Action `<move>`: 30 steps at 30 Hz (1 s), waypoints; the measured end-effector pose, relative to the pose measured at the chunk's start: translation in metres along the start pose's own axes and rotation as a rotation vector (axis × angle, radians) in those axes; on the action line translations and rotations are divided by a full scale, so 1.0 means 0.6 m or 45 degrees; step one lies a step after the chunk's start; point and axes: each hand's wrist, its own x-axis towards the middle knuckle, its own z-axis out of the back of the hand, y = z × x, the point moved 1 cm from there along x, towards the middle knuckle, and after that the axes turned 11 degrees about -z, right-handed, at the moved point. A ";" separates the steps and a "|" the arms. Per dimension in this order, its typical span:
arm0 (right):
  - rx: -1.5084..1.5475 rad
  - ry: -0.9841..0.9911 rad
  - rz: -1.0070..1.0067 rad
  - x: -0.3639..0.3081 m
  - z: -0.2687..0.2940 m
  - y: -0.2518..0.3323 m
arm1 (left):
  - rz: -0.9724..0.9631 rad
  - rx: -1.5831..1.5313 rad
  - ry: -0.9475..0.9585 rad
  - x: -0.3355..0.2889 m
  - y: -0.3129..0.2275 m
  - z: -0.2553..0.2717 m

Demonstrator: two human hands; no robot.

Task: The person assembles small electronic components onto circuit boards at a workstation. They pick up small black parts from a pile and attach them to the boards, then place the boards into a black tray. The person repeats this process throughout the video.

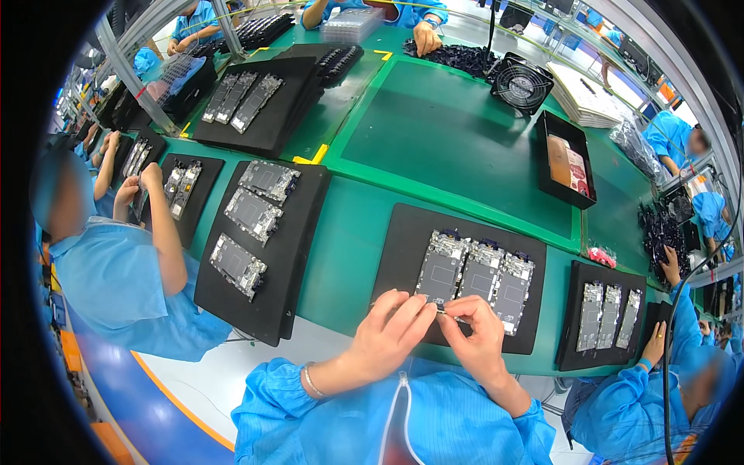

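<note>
Three circuit boards lie side by side on a black foam pad in front of me: a left board [440, 271], a middle board [482, 275] and a right board [513, 288]. My left hand [395, 329] and my right hand [475, 335] meet at the lower edge of the left board. Both hands are closed, thumbs and fingertips pinched close together. A thin, small strip shows between the fingertips; whether it is a loose part or the board's edge I cannot tell. The black foam pad [399, 248] reaches out beyond the boards on the left.
Another foam pad [298, 232] with three boards lies to my left, and one more [573, 310] to my right. Co-workers sit on both sides and across. Farther off are a black box [545, 167], a fan [521, 84] and a pile of black parts [457, 58].
</note>
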 end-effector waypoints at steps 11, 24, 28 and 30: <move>0.059 0.031 0.103 -0.006 -0.002 -0.005 | -0.033 0.039 -0.097 -0.011 -0.006 -0.006; -0.017 -0.070 0.142 -0.007 -0.006 0.003 | 0.066 -0.028 -0.071 0.000 -0.009 0.000; -0.054 -0.044 0.213 -0.001 -0.003 0.010 | 0.051 -0.029 -0.072 -0.002 -0.009 -0.001; -0.051 -0.045 0.203 0.000 -0.004 0.008 | 0.062 -0.010 -0.065 0.002 -0.008 -0.002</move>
